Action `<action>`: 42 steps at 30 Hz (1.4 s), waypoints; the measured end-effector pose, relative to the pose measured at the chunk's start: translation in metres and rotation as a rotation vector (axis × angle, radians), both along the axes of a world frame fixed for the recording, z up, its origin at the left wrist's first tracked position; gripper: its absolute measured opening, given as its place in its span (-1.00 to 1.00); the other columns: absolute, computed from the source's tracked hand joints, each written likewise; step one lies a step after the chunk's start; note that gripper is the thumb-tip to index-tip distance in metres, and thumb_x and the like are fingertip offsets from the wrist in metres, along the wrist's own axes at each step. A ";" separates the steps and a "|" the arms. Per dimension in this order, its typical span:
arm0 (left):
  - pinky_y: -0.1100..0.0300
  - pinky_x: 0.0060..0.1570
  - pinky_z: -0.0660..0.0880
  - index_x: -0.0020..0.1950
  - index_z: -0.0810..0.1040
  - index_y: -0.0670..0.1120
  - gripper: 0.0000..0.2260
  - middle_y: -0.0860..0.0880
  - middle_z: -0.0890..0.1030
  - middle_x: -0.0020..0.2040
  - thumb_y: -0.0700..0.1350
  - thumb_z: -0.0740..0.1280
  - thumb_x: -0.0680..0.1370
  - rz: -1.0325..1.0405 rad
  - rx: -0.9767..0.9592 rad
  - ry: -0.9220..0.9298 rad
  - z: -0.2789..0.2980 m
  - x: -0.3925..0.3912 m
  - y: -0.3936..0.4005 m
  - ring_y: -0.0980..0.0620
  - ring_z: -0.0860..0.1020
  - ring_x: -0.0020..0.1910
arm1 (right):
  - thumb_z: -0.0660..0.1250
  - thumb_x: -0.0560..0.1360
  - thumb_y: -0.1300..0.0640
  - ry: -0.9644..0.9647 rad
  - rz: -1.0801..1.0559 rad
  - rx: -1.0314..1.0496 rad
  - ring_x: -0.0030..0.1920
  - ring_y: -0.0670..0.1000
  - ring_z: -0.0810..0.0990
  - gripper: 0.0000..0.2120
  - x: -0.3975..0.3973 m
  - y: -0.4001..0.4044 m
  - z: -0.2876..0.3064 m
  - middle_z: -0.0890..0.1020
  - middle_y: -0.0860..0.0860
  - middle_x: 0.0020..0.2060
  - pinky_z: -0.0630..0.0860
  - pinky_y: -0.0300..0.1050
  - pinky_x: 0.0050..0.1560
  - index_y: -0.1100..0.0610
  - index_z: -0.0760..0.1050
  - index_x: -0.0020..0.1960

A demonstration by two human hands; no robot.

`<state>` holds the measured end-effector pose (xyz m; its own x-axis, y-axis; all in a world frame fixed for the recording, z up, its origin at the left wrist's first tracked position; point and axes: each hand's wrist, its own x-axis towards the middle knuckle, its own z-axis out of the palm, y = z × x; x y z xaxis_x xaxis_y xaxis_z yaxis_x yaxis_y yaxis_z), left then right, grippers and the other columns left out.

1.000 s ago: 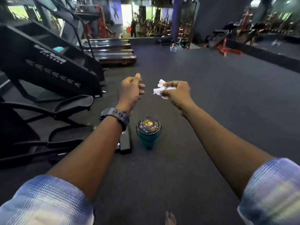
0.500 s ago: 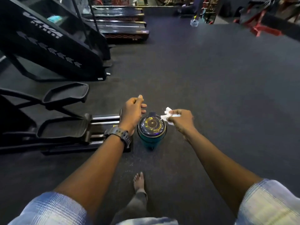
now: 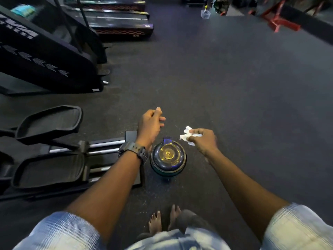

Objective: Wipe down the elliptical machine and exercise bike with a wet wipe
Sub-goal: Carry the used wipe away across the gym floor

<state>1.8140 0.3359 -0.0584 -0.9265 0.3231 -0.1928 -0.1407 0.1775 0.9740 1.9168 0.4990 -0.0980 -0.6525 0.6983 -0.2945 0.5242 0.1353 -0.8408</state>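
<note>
My right hand (image 3: 203,140) pinches a crumpled white wet wipe (image 3: 186,135) just above and right of a round teal wipe canister (image 3: 168,156) that stands on the floor. My left hand (image 3: 150,125), with a black watch on its wrist, hovers over the canister's left side with its fingers loosely curled and nothing in it. The elliptical machine (image 3: 48,141) lies at the left, its two black foot pedals and silver rails beside my left forearm. No exercise bike shows in the frame.
A black stair-climber (image 3: 45,56) stands at the upper left, with treadmill decks (image 3: 119,20) behind it. Red equipment (image 3: 281,22) sits at the far right. Dark rubber floor (image 3: 234,87) spreads ahead. My bare feet (image 3: 164,221) are just behind the canister.
My view has tilted down towards the floor. Both hands have dropped nearer to the canister, the wipe staying in my right hand; my feet have come into view.
</note>
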 end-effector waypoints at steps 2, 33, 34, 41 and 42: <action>0.08 -0.02 0.49 0.00 0.55 0.00 -0.75 -0.04 0.65 -0.04 0.08 0.16 0.71 0.002 0.001 -0.015 -0.007 -0.015 0.004 0.02 0.60 -0.09 | 0.53 0.34 0.21 0.000 -0.006 -0.003 -0.14 -0.06 0.66 -0.77 -0.015 0.006 -0.003 0.69 0.01 -0.07 0.58 -0.21 -0.16 0.02 0.68 -0.02; -0.03 0.07 0.52 0.00 0.53 0.03 -0.75 -0.02 0.65 -0.05 0.08 0.14 0.72 -0.074 -0.020 -0.055 -0.017 -0.106 0.043 0.02 0.60 -0.10 | 0.51 0.38 0.29 0.011 -0.030 -0.075 -0.22 -0.15 0.59 -0.73 -0.114 0.037 -0.027 0.69 0.05 -0.06 0.46 -0.37 -0.31 0.14 0.67 0.07; -0.03 0.08 0.53 0.00 0.53 0.03 -0.75 -0.01 0.65 -0.04 0.08 0.14 0.72 -0.073 -0.021 -0.053 -0.015 -0.106 0.043 0.02 0.60 -0.10 | 0.52 0.38 0.28 0.008 -0.029 -0.069 -0.20 -0.13 0.60 -0.73 -0.115 0.038 -0.027 0.69 0.04 -0.06 0.46 -0.35 -0.29 0.13 0.67 0.07; -0.08 0.14 0.56 0.01 0.53 0.04 -0.75 -0.02 0.66 -0.02 0.09 0.13 0.72 -0.081 -0.044 -0.045 -0.016 -0.101 0.047 0.02 0.61 -0.08 | 0.55 0.33 0.21 -0.004 -0.024 -0.050 -0.04 -0.03 0.65 -0.73 -0.115 0.042 -0.038 0.69 0.00 -0.05 0.58 -0.11 0.03 0.03 0.68 0.01; -0.08 0.14 0.56 0.01 0.53 0.04 -0.75 -0.03 0.66 -0.01 0.10 0.13 0.72 -0.083 -0.055 -0.042 -0.017 -0.099 0.048 0.02 0.62 -0.07 | 0.55 0.33 0.21 -0.019 -0.021 -0.048 -0.05 -0.03 0.65 -0.74 -0.112 0.042 -0.040 0.70 0.00 -0.06 0.59 -0.10 0.03 0.02 0.69 -0.01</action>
